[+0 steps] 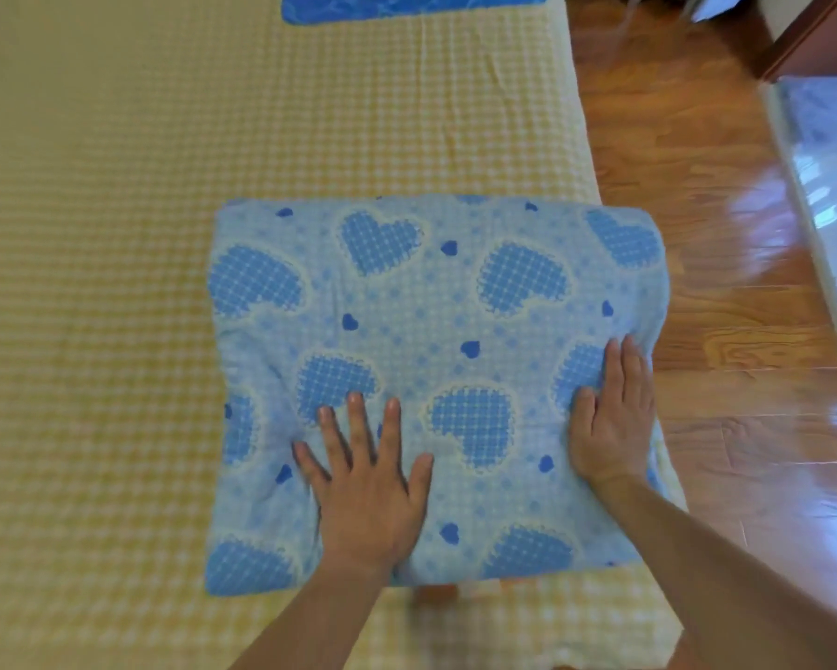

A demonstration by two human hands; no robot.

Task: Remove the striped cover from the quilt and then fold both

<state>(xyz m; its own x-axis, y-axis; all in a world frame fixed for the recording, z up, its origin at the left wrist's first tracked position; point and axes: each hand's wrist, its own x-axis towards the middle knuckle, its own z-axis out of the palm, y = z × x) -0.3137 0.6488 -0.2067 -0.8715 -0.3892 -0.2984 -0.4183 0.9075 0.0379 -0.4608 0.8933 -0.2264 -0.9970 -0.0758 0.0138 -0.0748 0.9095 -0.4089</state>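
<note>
Two bare hands lie on one folded quilt, a light blue one printed with checked hearts. The left hand rests flat on the near middle of the top, all five fingers straight and spread, clasping nothing. The right hand lies flat at the quilt's right edge with its fingers straight and together; whether their tips hook over the rounded fold cannot be told. The quilt sits as one thick, roughly square bundle near the bed's right edge, its right side reaching past the edge of the yellow checked bedsheet and over the glossy wooden floor. One bright blue cloth lies at the far end of the bed, cut off by the top of the frame, its pattern too blurred to read. A pale glossy surface at the right is also cut off.
</note>
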